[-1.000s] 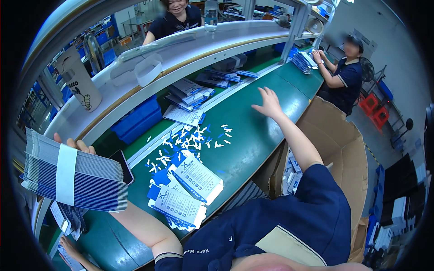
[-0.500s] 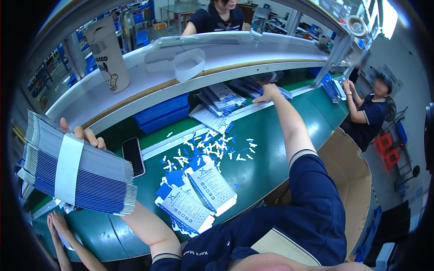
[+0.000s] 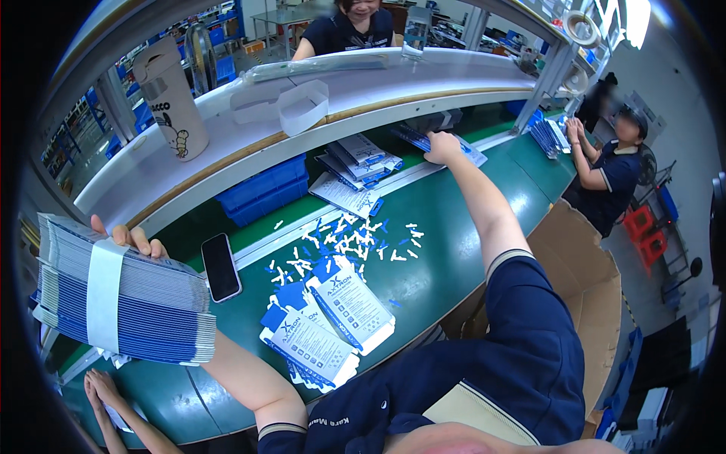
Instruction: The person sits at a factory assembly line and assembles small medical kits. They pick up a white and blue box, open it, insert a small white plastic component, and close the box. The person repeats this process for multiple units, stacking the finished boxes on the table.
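Observation:
A thick stack of blue-and-white flat cartons (image 3: pixel 162 299), wrapped by a white paper band (image 3: pixel 103 293), is raised at the left. My left hand (image 3: pixel 138 239) grips it, fingertips showing over its upper edge. Under the shelf, my right hand (image 3: pixel 443 147) has its fingers bent round some flat blue-and-grey cartons (image 3: pixel 413 137); the fingertips are partly hidden. Left of that hand lies a loose pile of flat cartons (image 3: pixel 349 168). Nearer me, more printed cartons (image 3: pixel 352 303) lie fanned out on the green table (image 3: pixel 431 265).
Small white and blue scraps (image 3: pixel 344 240) are scattered mid-table. A phone (image 3: pixel 220 266) lies beside a blue bin (image 3: pixel 265 193). The shelf above carries a tumbler (image 3: pixel 172 106) and a paper loop (image 3: pixel 304 107). A cardboard box (image 3: pixel 578 280) stands at right. Co-workers' hands (image 3: pixel 100 387) rest lower left.
My right hand's spread fingers have closed round the cartons under the shelf, and the cartons there have shifted. The banded stack in my left hand has tilted and lowered slightly.

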Motion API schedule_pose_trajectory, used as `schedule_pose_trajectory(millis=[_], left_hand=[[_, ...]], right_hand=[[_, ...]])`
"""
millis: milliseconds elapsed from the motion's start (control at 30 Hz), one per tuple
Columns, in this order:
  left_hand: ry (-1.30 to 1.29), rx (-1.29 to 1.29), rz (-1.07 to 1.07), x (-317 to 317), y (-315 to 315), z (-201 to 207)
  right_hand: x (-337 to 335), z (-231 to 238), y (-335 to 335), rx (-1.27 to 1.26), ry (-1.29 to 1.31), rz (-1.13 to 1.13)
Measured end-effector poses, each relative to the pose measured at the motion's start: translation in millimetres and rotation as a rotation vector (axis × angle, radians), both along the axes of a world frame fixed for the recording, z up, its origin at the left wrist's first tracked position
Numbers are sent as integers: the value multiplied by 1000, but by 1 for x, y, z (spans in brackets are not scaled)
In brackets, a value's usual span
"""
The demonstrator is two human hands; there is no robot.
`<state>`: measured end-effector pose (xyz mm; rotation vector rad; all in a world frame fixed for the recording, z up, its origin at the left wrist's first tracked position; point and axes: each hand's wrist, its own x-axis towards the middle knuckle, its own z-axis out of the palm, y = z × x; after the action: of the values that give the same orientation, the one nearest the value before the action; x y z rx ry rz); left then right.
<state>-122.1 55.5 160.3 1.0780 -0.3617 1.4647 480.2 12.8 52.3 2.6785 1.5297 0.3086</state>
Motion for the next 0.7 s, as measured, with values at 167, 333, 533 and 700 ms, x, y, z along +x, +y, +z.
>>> schedule_pose_trajectory(millis=[167, 333, 533, 700], left_hand=[[21, 61, -74, 2, 10, -3], [29, 65, -29, 20, -6, 3], [48, 175, -145, 34, 1, 4], [54, 110, -140, 42, -5, 3]], right_hand=[[-25, 0, -102, 127, -8, -51], [-16, -7, -281, 142, 5, -400], [26, -56, -454, -237, 214, -1035], [-10, -4, -379, -90, 120, -846]])
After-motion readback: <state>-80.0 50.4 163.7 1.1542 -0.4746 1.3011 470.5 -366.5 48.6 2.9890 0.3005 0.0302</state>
